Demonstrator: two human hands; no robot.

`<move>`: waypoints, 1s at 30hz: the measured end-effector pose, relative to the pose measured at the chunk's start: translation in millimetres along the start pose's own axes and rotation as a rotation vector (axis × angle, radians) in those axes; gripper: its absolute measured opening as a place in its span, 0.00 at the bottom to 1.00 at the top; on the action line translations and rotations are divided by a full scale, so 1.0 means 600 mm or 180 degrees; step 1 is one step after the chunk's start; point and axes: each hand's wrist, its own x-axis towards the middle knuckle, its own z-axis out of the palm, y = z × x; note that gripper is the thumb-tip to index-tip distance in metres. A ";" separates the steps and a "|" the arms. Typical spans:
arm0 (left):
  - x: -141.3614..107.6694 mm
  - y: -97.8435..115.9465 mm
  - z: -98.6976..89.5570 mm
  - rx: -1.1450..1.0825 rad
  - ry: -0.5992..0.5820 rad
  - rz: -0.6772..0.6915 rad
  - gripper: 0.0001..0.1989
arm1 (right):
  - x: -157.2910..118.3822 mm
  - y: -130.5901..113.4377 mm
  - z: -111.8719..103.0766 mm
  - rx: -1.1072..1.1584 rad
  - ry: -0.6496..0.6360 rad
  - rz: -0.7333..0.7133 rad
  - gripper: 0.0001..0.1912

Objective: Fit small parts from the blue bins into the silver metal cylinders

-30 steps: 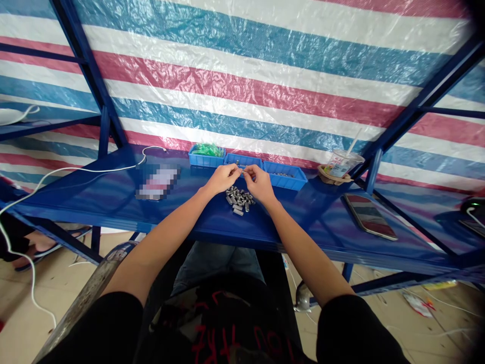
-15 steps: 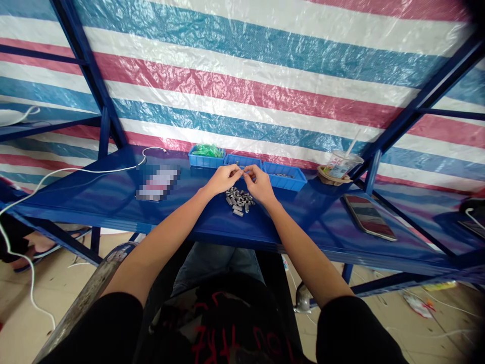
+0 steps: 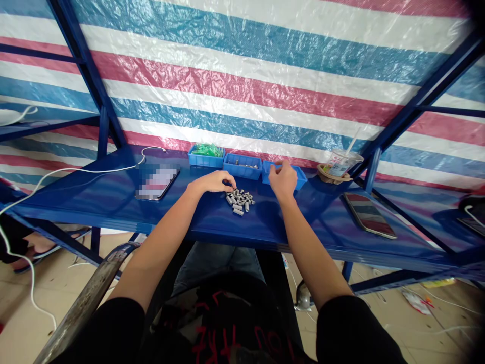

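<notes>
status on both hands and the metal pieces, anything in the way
Left hand at the metal pieces, piled loose on table. Right hand at rightmost blue bin. No obstruction visible.

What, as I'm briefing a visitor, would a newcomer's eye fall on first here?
Probably the red, white and blue striped sheet, shiny and wide behind the dark blue table. Next, the heap of small metal pieces on the tabletop, with the left hand at its left edge. The right hand is at the rightmost blue bin, one of three along the table's back.
</notes>
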 end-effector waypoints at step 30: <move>0.015 0.032 0.012 -0.2000 0.0780 -0.0422 0.13 | -0.047 -0.055 0.045 0.1357 -0.1156 -0.1306 0.11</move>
